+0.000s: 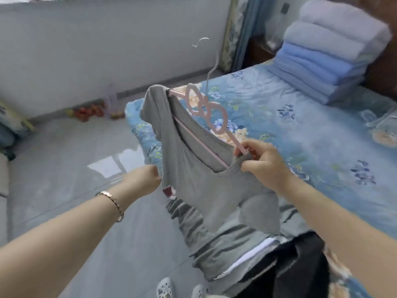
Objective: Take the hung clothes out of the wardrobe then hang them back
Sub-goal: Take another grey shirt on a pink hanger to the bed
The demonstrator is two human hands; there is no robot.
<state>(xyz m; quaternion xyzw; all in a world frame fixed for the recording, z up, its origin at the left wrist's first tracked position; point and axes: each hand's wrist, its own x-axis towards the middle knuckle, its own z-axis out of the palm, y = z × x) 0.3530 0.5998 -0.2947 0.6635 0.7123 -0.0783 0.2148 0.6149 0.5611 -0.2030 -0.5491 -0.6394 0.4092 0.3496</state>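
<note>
A grey short-sleeved top [193,181] hangs on a pink plastic hanger [206,108] with a metal hook, held tilted in the air over the bed's corner. My right hand [260,162] pinches the top's shoulder and the hanger's near end. My left hand [146,179] grips the grey fabric at its left edge; its fingertips are hidden behind the cloth. The far shoulder of the top sits over the hanger's other end. Below, more clothes lie on the bed: a grey garment [234,244] and a black one [296,265]. No wardrobe is in view.
A bed with a blue flowered cover [300,130] fills the right side. Folded blue and white blankets [326,52] are stacked at its head. Grey tiled floor [75,173] lies to the left, with small objects by the wall [90,111]. My slippers [165,289] show at the bottom.
</note>
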